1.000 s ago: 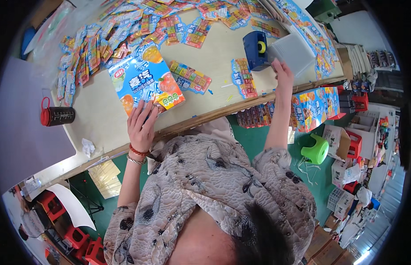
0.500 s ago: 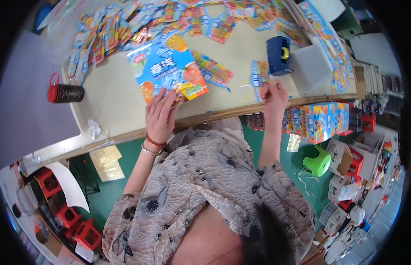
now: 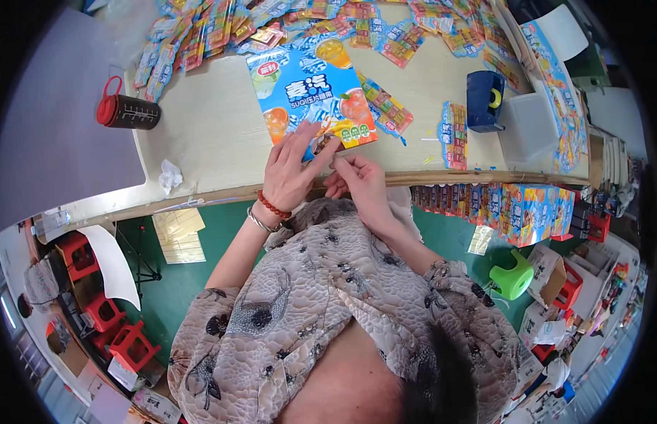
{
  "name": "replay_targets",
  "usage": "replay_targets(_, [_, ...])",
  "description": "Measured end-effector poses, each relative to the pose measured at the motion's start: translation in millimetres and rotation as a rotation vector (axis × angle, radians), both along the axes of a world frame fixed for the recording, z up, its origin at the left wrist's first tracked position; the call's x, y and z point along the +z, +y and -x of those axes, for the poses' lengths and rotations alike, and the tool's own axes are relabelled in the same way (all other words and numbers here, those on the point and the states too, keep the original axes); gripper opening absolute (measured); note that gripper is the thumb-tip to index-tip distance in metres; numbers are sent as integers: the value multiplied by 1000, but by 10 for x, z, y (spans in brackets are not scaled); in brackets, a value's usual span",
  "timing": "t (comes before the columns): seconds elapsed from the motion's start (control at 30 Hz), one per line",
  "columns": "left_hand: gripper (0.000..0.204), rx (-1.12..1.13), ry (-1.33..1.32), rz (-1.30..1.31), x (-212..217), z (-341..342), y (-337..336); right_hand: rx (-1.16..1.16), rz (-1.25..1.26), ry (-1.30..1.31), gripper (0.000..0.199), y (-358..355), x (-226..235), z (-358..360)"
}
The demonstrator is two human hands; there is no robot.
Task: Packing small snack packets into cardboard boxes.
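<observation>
One camera sits on the person's head, looking straight down from close by at the bench (image 3: 201,141) in the upper frame.

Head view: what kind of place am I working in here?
Likely a small packing workshop. Colourful snack sachets are heaped along the workbench, a big blue printed bag lies under the left hand, a tape dispenser stands nearby, and filled display packs line up below.

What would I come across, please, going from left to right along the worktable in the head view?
Dark bottle with a red cap → crumpled white tissue → big blue packet under the left hand → upright strip of small packets → dark blue tape dispenser → pale box.
</observation>
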State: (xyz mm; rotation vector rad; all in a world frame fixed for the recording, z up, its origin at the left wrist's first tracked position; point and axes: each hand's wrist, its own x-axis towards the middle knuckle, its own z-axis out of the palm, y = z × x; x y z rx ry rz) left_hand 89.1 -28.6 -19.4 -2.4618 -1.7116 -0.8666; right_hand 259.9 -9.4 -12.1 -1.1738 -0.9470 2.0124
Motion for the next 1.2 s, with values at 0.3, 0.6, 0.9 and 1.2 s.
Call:
replay_targets(0.3, [41,60,-87,91,194,-115,56,-79,-208,18,18,68,-396,61])
replay_targets(0.6, [33,158,1,-117,-60,-213,113,20,179,41,23,71,-114,-112])
replay_targets(0.9, [44,186,193,-6,96,-231,68,-373,-619,-332,35,590,-76,-335])
replay_targets(1.2, [57,414,-1199,510,-384,377,131,344,-516,-687,65,1215,-171,-138])
